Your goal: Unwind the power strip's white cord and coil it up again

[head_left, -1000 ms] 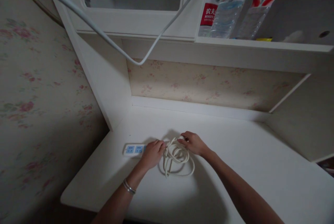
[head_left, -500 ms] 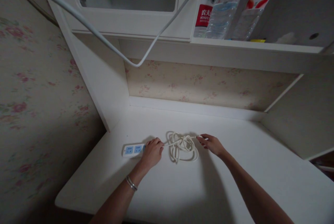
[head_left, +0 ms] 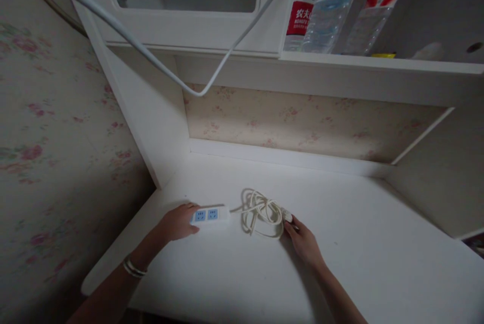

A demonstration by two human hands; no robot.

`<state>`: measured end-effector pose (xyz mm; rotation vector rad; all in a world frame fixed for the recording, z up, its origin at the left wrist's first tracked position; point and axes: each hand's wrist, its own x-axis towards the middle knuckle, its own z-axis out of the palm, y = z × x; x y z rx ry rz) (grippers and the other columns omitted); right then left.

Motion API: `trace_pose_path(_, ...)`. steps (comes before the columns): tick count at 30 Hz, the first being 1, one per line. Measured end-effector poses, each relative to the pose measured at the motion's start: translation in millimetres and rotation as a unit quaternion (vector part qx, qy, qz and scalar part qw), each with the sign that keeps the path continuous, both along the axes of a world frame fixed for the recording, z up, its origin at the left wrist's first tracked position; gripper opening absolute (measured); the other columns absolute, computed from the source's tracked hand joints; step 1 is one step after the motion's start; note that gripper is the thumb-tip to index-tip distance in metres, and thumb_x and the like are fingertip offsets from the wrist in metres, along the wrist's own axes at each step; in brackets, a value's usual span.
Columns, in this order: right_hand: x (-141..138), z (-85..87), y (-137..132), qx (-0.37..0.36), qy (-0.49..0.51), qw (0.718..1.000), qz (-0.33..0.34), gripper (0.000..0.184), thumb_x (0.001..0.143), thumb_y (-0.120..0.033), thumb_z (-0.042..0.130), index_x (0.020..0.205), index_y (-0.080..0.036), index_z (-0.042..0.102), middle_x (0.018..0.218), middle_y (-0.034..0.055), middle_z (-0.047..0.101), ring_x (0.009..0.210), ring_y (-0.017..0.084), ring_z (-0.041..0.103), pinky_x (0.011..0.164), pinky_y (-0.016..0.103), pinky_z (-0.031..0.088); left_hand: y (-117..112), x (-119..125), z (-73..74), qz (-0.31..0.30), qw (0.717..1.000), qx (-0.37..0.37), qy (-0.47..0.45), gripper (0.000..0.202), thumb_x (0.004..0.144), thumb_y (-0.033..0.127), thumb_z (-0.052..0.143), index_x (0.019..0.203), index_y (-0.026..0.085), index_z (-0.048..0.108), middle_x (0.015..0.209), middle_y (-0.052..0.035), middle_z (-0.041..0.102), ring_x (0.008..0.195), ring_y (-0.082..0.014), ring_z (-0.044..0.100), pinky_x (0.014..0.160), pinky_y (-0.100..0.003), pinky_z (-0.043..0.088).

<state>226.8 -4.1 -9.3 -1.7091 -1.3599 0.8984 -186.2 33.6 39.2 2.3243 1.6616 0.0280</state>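
A white power strip with blue sockets lies on the white desk. My left hand grips its left end, fingers curled round it. The strip's cream cord lies in a loose coil just to the right. My right hand rests at the coil's right edge, fingertips touching the small plug end; I cannot make out whether they pinch it.
A thick white cable sags across the hutch above the desk. Three plastic bottles stand on the upper shelf at the right. Floral wallpaper covers the wall on the left and the back panel. The desk's front left edge is near my left arm.
My left hand shifted from the strip's right end to its left end, and the strip sits further right. My right hand dropped to the coil's lower right, at the plug end.
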Motion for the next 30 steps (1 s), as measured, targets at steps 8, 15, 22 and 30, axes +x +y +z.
trace_pose_path(8,-68,-3.5,6,-0.005,0.073,0.991,0.116,0.046,0.082,-0.051,0.051,0.11,-0.017,0.065,0.082,0.0037,0.069,0.068,0.017,0.061,0.064,0.025,0.046,-5,22,-6.0,0.165,0.983,0.079,0.026,0.041,0.077,0.053,0.057,0.105,0.024,0.06,0.108,-0.0064,0.065,0.097,-0.0242,0.061,0.08,-0.033,0.045)
trace_pose_path(15,-113,-14.9,18,0.031,0.101,0.991,0.078,0.064,0.084,-0.046,0.05,0.138,-0.014,0.042,0.077,0.0021,0.066,0.058,0.016,0.06,0.059,0.027,0.046,9,49,-6.0,0.25,0.959,0.127,0.045,0.042,0.083,0.053,0.049,0.102,0.018,0.061,0.105,-0.0107,0.064,0.095,-0.0272,0.06,0.076,-0.035,0.047)
trace_pose_path(22,-115,-15.5,4,0.107,0.039,0.99,0.083,0.051,0.089,-0.047,0.045,0.126,-0.015,0.056,0.064,0.0011,0.063,0.056,0.017,0.057,0.061,0.028,0.044,46,52,-9.1,0.289,0.943,0.151,0.059,0.048,0.084,0.052,0.045,0.104,0.012,0.062,0.105,-0.0157,0.062,0.095,-0.0298,0.06,0.075,-0.037,0.047)
trace_pose_path(30,-114,-19.8,14,0.082,0.136,0.986,0.049,0.044,0.085,-0.055,0.049,0.104,-0.018,0.062,0.057,-0.0007,0.06,0.048,0.015,0.053,0.048,0.026,0.039,67,50,-6.0,0.284,0.937,0.191,0.066,0.047,0.087,0.043,0.044,0.116,0.008,0.054,0.113,-0.0181,0.057,0.098,-0.0292,0.057,0.08,-0.038,0.045)
